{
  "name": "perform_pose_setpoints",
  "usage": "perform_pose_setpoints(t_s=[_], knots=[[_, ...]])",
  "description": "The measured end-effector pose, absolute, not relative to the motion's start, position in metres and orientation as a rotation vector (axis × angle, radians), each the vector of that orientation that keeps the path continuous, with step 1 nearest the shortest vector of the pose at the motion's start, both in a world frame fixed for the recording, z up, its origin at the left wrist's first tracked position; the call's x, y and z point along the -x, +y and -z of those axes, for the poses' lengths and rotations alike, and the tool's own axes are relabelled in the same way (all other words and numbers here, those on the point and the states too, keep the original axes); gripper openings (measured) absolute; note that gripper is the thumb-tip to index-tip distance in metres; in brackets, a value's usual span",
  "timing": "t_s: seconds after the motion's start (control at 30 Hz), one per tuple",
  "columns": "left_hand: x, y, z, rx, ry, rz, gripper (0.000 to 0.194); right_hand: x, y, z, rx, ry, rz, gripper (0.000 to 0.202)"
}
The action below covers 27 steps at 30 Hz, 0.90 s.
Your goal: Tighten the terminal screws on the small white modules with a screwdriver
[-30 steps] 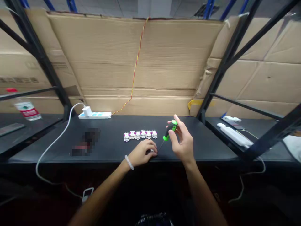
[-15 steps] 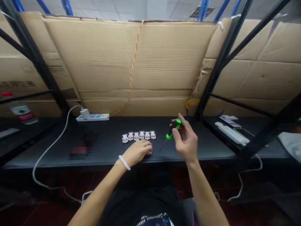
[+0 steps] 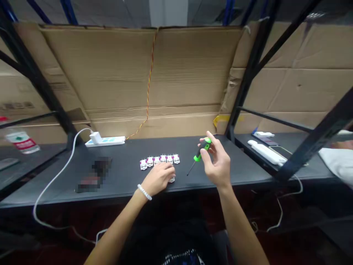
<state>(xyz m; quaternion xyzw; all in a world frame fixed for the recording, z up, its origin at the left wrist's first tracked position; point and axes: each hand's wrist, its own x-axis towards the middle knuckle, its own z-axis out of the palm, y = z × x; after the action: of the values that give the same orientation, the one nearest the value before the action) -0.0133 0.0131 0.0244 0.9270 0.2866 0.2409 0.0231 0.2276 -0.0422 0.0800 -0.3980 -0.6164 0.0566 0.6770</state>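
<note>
A green-and-black screwdriver point(image 3: 204, 149) is held in my right hand point(image 3: 219, 163), its handle between thumb and fingers and its thin shaft pointing down to the left, the tip close to the desk. My left hand point(image 3: 159, 176), with a pale beaded bracelet point(image 3: 145, 192) at the wrist, is low over the desk, fingers curled down on a small white part point(image 3: 172, 180). Most of that part is hidden under the fingers. Just beyond lie several small white-and-purple parts point(image 3: 143, 164) in a row, pins pointing away from me; my left hand partly covers the middle ones.
A white power strip point(image 3: 110, 141) with a plugged-in adapter point(image 3: 95, 137) lies at the back left, its cable point(image 3: 57, 175) running over the front edge. A blurred dark object point(image 3: 95, 175) rests on the left. Black frame posts point(image 3: 244, 88) and a cardboard wall point(image 3: 190, 81) enclose the desk.
The view has shifted slightly, and the picture is darker. My left hand has moved a little, and a white part now shows under its fingertips. My right hand keeps the screwdriver nearly still.
</note>
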Motion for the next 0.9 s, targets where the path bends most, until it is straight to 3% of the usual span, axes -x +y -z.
perform_pose_setpoints(t_s=[0.13, 0.43, 0.9], knots=[[-0.005, 0.02, -0.033, -2.744, 0.894, -0.81, 0.019, -0.235, -0.041, -0.079, 0.899, -1.357, -0.134, 0.054], [-0.051, 0.043, -0.032, -2.726, 1.111, -0.448, 0.013, -0.246, -0.043, -0.082, 0.919, -1.327, -0.062, 0.055], [0.044, 0.034, -0.024, -2.621, 0.658, -0.576, 0.032, -0.221, -0.025, -0.071, 0.8, -1.358, -0.383, 0.052]])
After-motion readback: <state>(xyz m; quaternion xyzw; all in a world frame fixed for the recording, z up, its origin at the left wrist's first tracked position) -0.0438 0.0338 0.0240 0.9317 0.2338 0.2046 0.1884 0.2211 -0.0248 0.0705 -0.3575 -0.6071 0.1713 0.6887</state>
